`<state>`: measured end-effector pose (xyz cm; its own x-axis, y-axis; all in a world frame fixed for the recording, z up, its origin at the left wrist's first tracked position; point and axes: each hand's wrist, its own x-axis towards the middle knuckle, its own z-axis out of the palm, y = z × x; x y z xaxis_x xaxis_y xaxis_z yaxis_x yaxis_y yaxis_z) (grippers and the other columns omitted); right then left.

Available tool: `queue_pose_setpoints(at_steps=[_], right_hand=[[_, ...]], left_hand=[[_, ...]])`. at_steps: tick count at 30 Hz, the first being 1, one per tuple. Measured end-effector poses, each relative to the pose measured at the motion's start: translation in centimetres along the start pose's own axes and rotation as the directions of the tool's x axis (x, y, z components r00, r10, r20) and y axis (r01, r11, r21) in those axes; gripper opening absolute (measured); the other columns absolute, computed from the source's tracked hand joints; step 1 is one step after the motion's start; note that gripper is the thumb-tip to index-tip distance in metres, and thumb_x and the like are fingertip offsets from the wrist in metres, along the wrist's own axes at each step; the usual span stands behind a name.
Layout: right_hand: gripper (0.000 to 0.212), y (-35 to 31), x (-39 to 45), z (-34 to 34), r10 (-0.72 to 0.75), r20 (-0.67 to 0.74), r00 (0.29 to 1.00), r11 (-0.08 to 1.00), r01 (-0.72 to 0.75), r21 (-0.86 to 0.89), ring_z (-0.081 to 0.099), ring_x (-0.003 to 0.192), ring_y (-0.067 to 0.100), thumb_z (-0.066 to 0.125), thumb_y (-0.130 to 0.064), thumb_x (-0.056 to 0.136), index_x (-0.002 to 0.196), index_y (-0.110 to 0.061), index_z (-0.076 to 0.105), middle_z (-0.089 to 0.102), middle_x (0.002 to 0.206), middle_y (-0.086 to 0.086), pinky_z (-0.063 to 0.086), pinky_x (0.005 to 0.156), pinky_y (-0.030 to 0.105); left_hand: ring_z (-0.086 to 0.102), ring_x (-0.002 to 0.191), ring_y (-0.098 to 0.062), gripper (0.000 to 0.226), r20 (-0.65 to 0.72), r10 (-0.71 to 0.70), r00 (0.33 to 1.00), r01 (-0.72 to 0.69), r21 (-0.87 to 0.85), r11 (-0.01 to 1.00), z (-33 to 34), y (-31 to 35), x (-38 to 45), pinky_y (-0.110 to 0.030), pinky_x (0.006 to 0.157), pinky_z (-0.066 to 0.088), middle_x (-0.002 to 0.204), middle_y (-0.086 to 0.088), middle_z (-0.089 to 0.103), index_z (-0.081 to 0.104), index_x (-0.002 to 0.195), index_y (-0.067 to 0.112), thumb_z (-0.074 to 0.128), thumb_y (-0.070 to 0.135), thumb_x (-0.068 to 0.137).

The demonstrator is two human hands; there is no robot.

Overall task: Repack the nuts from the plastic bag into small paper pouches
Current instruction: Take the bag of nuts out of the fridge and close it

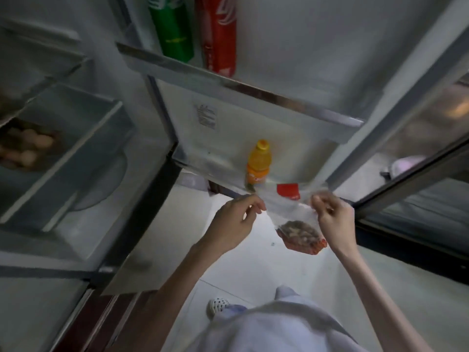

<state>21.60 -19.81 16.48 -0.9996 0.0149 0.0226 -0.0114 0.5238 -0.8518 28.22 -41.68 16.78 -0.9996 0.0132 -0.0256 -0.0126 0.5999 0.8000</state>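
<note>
A clear plastic bag [286,209] with a red label near its top hangs in front of an open fridge door. Brown nuts [299,231] fill its bottom. My left hand [236,219] pinches the bag's top left edge. My right hand [332,215] pinches the top right edge, and the bag stretches between the two hands. No paper pouches are in view.
The open fridge door holds an orange bottle [258,163] on its low shelf, a green bottle [172,26] and a red bottle [219,34] on the upper shelf. Fridge drawers with eggs [22,148] are at left. Pale floor and a foot in a spotted shoe [218,304] lie below.
</note>
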Motion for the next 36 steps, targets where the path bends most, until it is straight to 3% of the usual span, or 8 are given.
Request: queue_pose_setpoints(at_steps=[4, 9, 17, 21, 25, 29, 33, 36], right_hand=[[0.014, 2.4, 3.4, -4.5, -0.083, -0.020, 0.996, 0.994, 0.081, -0.073, 0.046, 0.102, 0.003, 0.060, -0.006, 0.090, 0.083, 0.000, 0.071, 0.046, 0.122, 0.012, 0.034, 0.077, -0.002], [0.013, 5.1, 9.1, -7.4, -0.121, 0.074, 0.990, 0.990, 0.126, -0.068, 0.051, 0.102, 0.014, 0.060, -0.009, 0.090, 0.086, -0.002, 0.070, 0.033, 0.143, 0.008, 0.044, 0.087, 0.024], [0.012, 7.6, 13.4, -9.1, -0.374, 0.263, 0.889, 0.903, 0.414, -0.113, 0.050, 0.072, 0.004, 0.065, -0.007, 0.084, 0.085, -0.010, 0.077, 0.055, 0.121, 0.006, 0.034, 0.070, 0.002], [0.012, 7.4, 11.1, -9.8, -0.499, 0.361, 0.788, 0.809, 0.573, -0.132, 0.047, 0.067, 0.008, 0.064, -0.008, 0.080, 0.076, -0.008, 0.075, 0.057, 0.113, 0.005, 0.046, 0.066, 0.024], [0.019, 5.8, 7.1, -10.4, -0.553, 0.552, 0.625, 0.677, 0.722, -0.139, 0.058, 0.073, 0.027, 0.051, -0.011, 0.077, 0.072, -0.011, 0.069, 0.056, 0.100, 0.009, 0.050, 0.065, 0.036], [0.013, 3.5, 2.6, -8.5, -0.600, 0.698, 0.391, 0.506, 0.861, -0.047, 0.056, 0.081, 0.021, 0.054, -0.014, 0.079, 0.077, -0.013, 0.066, 0.054, 0.099, 0.001, 0.043, 0.064, 0.025], [0.010, 0.8, -1.7, -4.3, -0.628, 0.765, 0.141, 0.419, 0.890, 0.180, 0.049, 0.066, 0.022, 0.053, -0.007, 0.071, 0.066, -0.013, 0.060, 0.045, 0.081, 0.000, 0.029, 0.055, 0.023], [0.010, -1.3, -4.9, 0.0, -0.589, 0.808, -0.024, 0.415, 0.849, 0.328, 0.058, 0.076, 0.026, 0.055, -0.007, 0.070, 0.067, -0.012, 0.063, 0.055, 0.091, 0.004, 0.048, 0.062, 0.033]], left_hand=[[0.060, 0.090, -0.009, 0.020, 0.001, 0.186, 0.983, -0.185, 0.111, 0.976, 4.5, 5.2, 3.4, -0.033, 0.074, 0.052, 0.096, 0.013, 0.066, 0.061, 0.094, 0.021, 0.050, 0.005, 0.089], [0.060, 0.093, -0.015, 0.017, -0.063, 0.102, 0.993, -0.092, 0.140, 0.986, 9.7, 9.6, 6.3, -0.033, 0.075, 0.051, 0.099, 0.008, 0.067, 0.060, 0.096, 0.023, 0.049, 0.010, 0.091], [0.060, 0.089, -0.014, 0.020, -0.294, 0.025, 0.956, 0.018, 0.141, 0.990, 13.5, 14.1, 6.6, -0.030, 0.072, 0.050, 0.099, 0.009, 0.067, 0.058, 0.101, 0.027, 0.047, 0.013, 0.093], [0.060, 0.092, -0.016, 0.016, -0.409, -0.004, 0.912, 0.061, 0.125, 0.990, 14.2, 14.8, 4.9, -0.030, 0.073, 0.050, 0.098, 0.012, 0.066, 0.055, 0.104, 0.025, 0.045, 0.017, 0.096], [0.057, 0.091, -0.017, 0.015, -0.511, -0.001, 0.860, 0.119, 0.199, 0.973, 14.6, 14.5, 2.1, -0.025, 0.070, 0.043, 0.099, 0.003, 0.063, 0.057, 0.102, 0.019, 0.045, 0.026, 0.095], [0.054, 0.083, -0.010, 0.023, -0.662, -0.040, 0.748, 0.216, 0.186, 0.958, 14.0, 13.0, -3.7, -0.008, 0.066, 0.034, 0.092, 0.003, 0.059, 0.053, 0.095, 0.019, 0.046, 0.041, 0.092], [0.050, 0.088, 0.003, 0.021, -0.791, -0.128, 0.598, 0.340, 0.106, 0.935, 12.2, 10.8, -10.2, -0.003, 0.077, 0.034, 0.097, 0.010, 0.051, 0.047, 0.102, 0.026, 0.046, 0.044, 0.093], [0.051, 0.101, 0.008, 0.026, -0.862, -0.135, 0.488, 0.371, 0.066, 0.926, 10.8, 9.7, -14.3, -0.003, 0.086, 0.035, 0.107, 0.019, 0.047, 0.046, 0.116, 0.029, 0.044, 0.046, 0.096]])
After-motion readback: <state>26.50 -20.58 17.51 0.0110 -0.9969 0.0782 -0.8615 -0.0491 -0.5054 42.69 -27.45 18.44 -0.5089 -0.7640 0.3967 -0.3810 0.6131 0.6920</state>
